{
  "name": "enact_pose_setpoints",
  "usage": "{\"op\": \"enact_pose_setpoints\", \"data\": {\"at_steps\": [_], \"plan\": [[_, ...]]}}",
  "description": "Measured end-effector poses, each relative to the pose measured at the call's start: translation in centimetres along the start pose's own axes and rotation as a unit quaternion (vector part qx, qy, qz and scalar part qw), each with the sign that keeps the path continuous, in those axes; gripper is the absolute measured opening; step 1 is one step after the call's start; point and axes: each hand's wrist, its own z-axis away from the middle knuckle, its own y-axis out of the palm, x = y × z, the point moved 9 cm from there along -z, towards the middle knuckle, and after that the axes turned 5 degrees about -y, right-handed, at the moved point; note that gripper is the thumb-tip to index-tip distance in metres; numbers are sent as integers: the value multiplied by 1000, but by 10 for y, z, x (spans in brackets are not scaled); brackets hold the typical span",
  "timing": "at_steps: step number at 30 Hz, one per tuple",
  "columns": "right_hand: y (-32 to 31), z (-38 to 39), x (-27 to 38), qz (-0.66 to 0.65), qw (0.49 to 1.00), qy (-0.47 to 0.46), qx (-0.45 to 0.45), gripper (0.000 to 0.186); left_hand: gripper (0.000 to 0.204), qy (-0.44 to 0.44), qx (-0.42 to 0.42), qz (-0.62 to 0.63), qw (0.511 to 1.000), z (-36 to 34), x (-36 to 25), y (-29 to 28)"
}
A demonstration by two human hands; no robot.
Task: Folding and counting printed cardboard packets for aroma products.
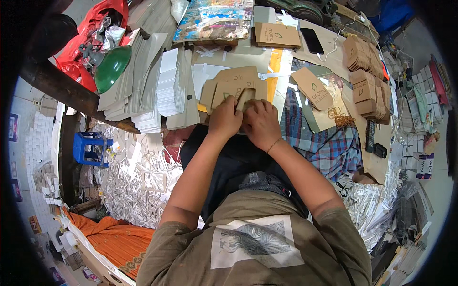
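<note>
Just in front of me, several flat brown cardboard box blanks (234, 78) lie on the work table. My left hand (225, 120) has its fingers curled on a raised, bent cardboard box flap (246, 97), with the thumb side against it. Right beside it, my right hand (263, 125) is closed at the same piece, its fingers bent over the lower edge. The fingertips are partly hidden by the cardboard. To the right of my hands rests a flattened brown box (312, 89) with a green leaf print, and a pile of tan rubber bands (340, 118) sits by it.
Stacked white card pieces (168, 83) and grey boards (128, 83) stand at the left. Bundled brown boxes (365, 53) line the right side, with a black phone (312, 41) farther in. A plaid cloth (317, 136) hangs over the edge; shredded paper (136, 186) covers the floor.
</note>
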Motion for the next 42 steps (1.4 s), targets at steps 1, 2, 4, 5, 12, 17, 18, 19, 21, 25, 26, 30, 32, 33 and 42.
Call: {"op": "enact_pose_setpoints", "data": {"at_steps": [1,2,4,5,12,17,18,19,21,25,26,30,32,33,42], "plan": [[-2,-1,-5,13,999,2,-30,33,29,14,-22,16,1000,0,-6,-4],[-4,-2,-10,26,998,3,-61,28,29,14,-21,17,1000,0,-8,-5],[2,-4,-18,29,998,-10,-48,25,37,-2,27,17,999,-3,-9,0],[6,-5,-18,32,999,-25,-36,23,37,-4,27,18,999,-1,-7,2],[22,-3,-40,-40,999,15,-14,17,21,163,6,-47,985,12,-14,-5],[22,1,-41,-2,995,78,-57,22,20,106,-36,-49,993,5,7,1],[23,1,-42,-2,995,79,-54,22,21,103,-42,-28,993,4,10,2],[22,1,-42,-4,995,76,-63,22,23,99,-47,-8,994,4,12,0],[22,2,-40,-8,995,74,-69,23,23,92,-37,2,995,2,15,2],[20,0,-42,-20,995,77,-61,21,26,89,-41,19,995,2,17,3],[20,0,-41,-13,995,74,-59,20,26,89,-40,20,995,2,17,3],[28,3,-45,19,994,71,-77,24,24,84,-65,3,994,3,12,5],[33,2,-54,1,991,114,-76,27,23,81,-76,-15,994,6,3,5],[32,5,-55,2,991,114,-77,27,22,70,-83,-33,994,9,-3,8],[-1,-52,-25,148,948,-116,258,40,15,166,-44,-161,972,1,-5,-17]]}}
